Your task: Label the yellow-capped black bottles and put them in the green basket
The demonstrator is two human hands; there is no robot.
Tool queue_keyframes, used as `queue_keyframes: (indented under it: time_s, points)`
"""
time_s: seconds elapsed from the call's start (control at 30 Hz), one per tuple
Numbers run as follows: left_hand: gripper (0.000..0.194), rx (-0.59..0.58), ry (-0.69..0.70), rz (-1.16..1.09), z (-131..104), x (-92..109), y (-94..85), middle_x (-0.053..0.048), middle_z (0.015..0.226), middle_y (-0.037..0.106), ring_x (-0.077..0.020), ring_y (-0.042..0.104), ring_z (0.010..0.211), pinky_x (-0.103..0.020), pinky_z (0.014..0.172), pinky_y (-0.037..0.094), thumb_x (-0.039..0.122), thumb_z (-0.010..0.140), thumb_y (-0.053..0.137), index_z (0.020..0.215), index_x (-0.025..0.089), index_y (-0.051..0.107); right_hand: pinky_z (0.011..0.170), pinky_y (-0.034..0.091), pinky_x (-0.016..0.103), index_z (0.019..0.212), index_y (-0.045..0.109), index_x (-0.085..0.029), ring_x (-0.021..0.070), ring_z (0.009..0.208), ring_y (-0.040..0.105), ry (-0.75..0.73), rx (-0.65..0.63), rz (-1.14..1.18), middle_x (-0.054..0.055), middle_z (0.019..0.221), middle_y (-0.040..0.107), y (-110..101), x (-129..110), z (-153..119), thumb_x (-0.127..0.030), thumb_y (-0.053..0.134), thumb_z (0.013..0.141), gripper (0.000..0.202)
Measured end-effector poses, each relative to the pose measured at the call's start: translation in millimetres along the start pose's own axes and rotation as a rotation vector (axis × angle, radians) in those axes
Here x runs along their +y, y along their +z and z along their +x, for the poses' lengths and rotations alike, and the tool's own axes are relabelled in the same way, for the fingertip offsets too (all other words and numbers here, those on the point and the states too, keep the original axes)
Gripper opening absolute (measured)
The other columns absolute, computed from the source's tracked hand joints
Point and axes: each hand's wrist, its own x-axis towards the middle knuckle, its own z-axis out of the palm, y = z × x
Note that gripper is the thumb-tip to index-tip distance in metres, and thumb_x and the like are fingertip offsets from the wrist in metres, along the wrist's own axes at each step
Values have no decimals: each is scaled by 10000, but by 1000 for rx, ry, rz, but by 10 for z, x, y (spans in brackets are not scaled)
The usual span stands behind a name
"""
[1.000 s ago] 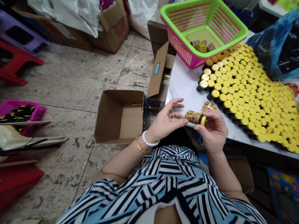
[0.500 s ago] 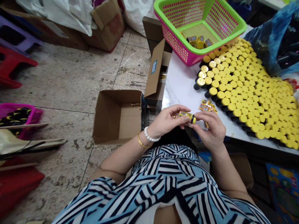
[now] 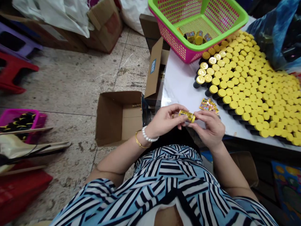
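- Open cardboard box (image 3: 109, 117): on the floor, at nine o'clock from the left hand and apart from it.
- Left hand (image 3: 162, 121): palm inward, thumb along the near side of the tube's body, other fingers behind and partly hidden; the fingers pinch the body.
- Small printed tube (image 3: 184, 113): between the two hands, just off the table's near edge; long axis from about ten o'clock to four o'clock, yellow end at four; it lies at about two o'clock from the left palm.
- Right hand (image 3: 210, 127): at about four o'clock from the tube, thumb and forefinger pinching the yellow end; both hands touch the tube, so neither is clearly nearer.
- Printed slips (image 3: 208, 105): on the white table (image 3: 176, 78), at two o'clock from the tube.
- Yellow-topped tubes (image 3: 239, 110): massed at two to three o'clock, beyond the slips.
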Motion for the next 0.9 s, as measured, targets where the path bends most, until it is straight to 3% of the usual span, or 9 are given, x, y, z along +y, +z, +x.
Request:
queue_keyframes:
  time_s: [0.07,0.17,0.27,0.37,0.43,0.53,0.67,0.8,0.9]
  points:
    - [352,39,62,100,5,-3,-3,-80,890,721,-140,670,717,-238,652,563,346,874,761,1147,128,716,868,650,445,1066,777,-278,239,930,746,118,14,128,57,1030,769,50,-9,2,-349,879,777,315]
    - [299,109,200,256,12,5,-2,-108,1067,730,-157,676,863,-239,751,556,289,848,784,1112,153,751,763,668,372,1029,774,-246,194,800,755,404,6,422,39,960,781,125,-56,20,-362,857,804,267]
    - [303,31,124,132,32,16,-32,-98,998,737,-140,676,775,-236,681,561,314,854,781,1101,144,738,743,661,339,1011,771,-229,182,769,752,516,-117,540,33,904,786,71,-99,75,-366,868,791,277]
    - [360,-96,-55,-48,64,34,-71,-60,802,720,-123,666,635,-224,577,556,385,865,779,1107,127,709,823,641,361,1225,735,-284,185,888,745,412,-248,490,55,1101,763,-81,-100,152,-336,840,825,416]
    - [393,-138,-125,-114,86,50,-78,-48,735,706,-120,665,592,-216,542,554,429,853,792,1072,117,698,874,615,379,1252,736,-327,186,942,724,277,-281,387,49,1137,741,-147,-83,189,-295,817,848,414]
    - [442,-153,-178,-218,109,58,-58,-64,730,717,-123,666,555,-208,484,545,492,798,833,954,108,677,798,585,337,1059,814,-345,165,859,693,108,-182,304,14,941,740,-115,-56,188,-207,836,820,276]
    - [486,-119,-192,-258,111,33,-23,-32,608,682,-101,603,425,-179,393,481,564,780,823,856,126,626,721,553,300,973,825,-340,146,791,662,69,4,309,-5,857,722,13,-56,133,-132,845,794,275]
    - [504,-93,-194,-209,93,14,17,20,483,613,-81,521,328,-135,323,365,611,818,767,886,140,598,778,558,335,1067,811,-345,177,891,672,47,-71,294,15,967,716,2,-88,136,-162,846,800,326]
    - [519,-134,-198,-275,83,0,46,25,519,626,-68,523,337,-131,332,380,627,844,732,941,131,615,761,550,327,1022,822,-353,167,839,662,12,-74,278,4,915,706,-33,-89,138,-167,848,800,291]
